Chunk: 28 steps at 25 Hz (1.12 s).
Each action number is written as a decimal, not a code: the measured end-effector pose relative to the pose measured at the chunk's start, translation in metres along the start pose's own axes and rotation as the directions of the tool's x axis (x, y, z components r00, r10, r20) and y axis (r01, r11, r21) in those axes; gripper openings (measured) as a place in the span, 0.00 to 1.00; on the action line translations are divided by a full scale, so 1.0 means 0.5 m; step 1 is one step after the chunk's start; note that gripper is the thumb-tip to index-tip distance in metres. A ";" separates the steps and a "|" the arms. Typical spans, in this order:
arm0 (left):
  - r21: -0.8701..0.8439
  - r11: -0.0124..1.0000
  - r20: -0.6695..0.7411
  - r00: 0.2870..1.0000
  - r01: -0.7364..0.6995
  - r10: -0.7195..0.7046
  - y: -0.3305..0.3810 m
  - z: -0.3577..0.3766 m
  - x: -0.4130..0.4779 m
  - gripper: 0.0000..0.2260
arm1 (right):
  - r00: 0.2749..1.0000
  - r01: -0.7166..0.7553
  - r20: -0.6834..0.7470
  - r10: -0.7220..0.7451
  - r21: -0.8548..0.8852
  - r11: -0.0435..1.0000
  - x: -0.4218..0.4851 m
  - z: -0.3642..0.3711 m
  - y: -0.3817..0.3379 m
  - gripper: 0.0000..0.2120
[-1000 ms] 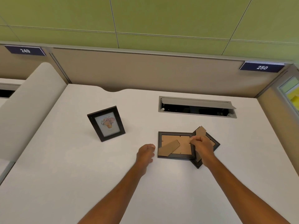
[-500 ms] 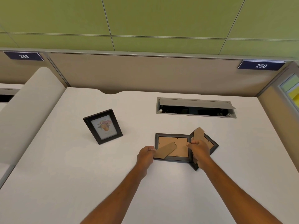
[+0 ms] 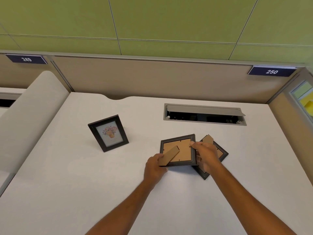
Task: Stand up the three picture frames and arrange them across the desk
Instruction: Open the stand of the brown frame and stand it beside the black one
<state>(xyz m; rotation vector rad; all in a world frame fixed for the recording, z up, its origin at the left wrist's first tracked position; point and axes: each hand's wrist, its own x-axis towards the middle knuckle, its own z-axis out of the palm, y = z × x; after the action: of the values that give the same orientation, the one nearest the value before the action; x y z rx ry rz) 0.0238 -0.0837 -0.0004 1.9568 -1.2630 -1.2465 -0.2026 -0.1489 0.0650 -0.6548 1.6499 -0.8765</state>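
Observation:
One black picture frame [image 3: 108,133] with a flower print stands upright at the left-middle of the white desk [image 3: 67,184]. A second black frame [image 3: 183,147] shows its brown cardboard back and easel flap; it is tilted, its far edge raised off the desk. My left hand [image 3: 155,167] grips its near-left corner and flap, and my right hand [image 3: 205,154] grips its right edge. A third frame [image 3: 222,152] lies face down to the right, partly under my right hand and the held frame.
An open grey cable hatch [image 3: 205,114] is set into the desk behind the frames. A beige partition [image 3: 152,78] walls the back, and a curved beige divider [image 3: 28,116] bounds the left side. Coloured notes [image 3: 304,97] hang at the far right.
My left hand moved right and took hold of the face-down frame's near-left corner. Both hands have tilted that frame up off the desk.

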 end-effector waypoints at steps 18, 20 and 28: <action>0.523 0.809 -0.220 0.874 -0.269 0.433 0.053 -0.008 -0.077 0.20 | 0.980 0.193 -0.042 -0.196 -0.066 0.979 -0.083 0.109 -0.115 0.10; 0.461 0.844 -0.261 0.867 -0.274 0.424 0.069 -0.021 -0.079 0.20 | 0.973 0.225 -0.038 -0.229 -0.085 0.971 -0.088 0.116 -0.130 0.14; 0.150 0.956 -0.236 0.930 -0.252 0.282 0.108 -0.105 -0.066 0.13 | 0.937 0.347 0.065 -0.343 -0.056 0.936 -0.077 0.100 -0.154 0.13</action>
<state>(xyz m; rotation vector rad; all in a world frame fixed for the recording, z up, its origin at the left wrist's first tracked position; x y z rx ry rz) 0.0413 -0.0823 0.0799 1.8742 -1.4360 -0.7757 -0.1465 -0.1731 0.1435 -1.0281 1.5443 -1.0465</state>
